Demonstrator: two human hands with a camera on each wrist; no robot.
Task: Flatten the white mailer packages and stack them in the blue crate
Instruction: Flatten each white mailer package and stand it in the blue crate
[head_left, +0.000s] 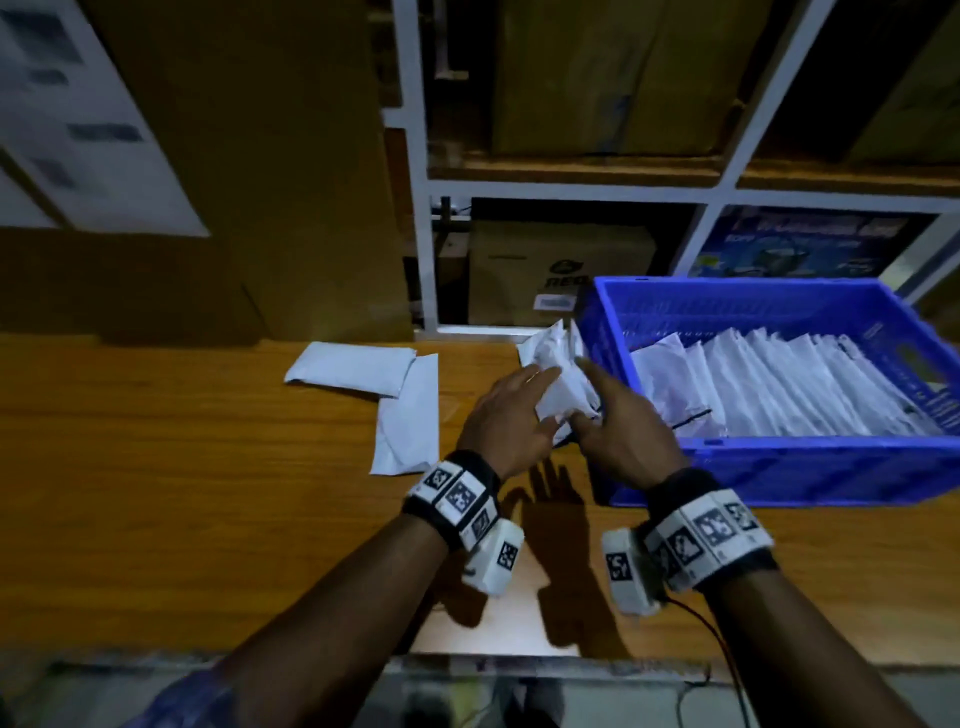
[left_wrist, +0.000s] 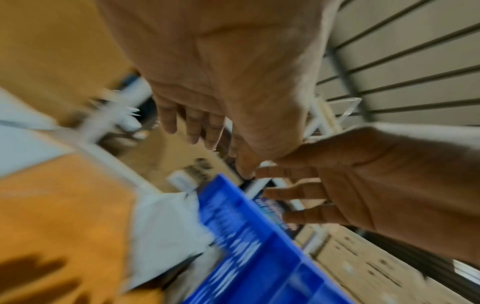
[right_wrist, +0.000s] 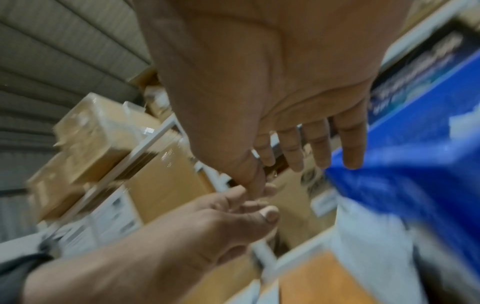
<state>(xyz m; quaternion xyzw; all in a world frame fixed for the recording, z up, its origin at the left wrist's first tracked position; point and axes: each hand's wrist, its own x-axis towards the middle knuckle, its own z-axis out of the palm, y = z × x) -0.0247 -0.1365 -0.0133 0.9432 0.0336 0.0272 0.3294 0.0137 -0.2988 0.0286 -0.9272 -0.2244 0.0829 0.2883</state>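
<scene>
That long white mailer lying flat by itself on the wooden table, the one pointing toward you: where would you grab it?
Probably by its near short end. The flat mailer lies lengthwise toward the person, and its far end tucks against a second mailer. The near end is free on the table. The left hand is closest, so it could come from the near side and pinch that edge.

Both forearms reach forward side by side, each wrist wearing a marker-tagged band, the left hand (head_left: 511, 421) and right hand (head_left: 621, 421) close together with straight, slightly spread fingers (right_wrist: 350, 144), thumbs nearly meeting.
</scene>
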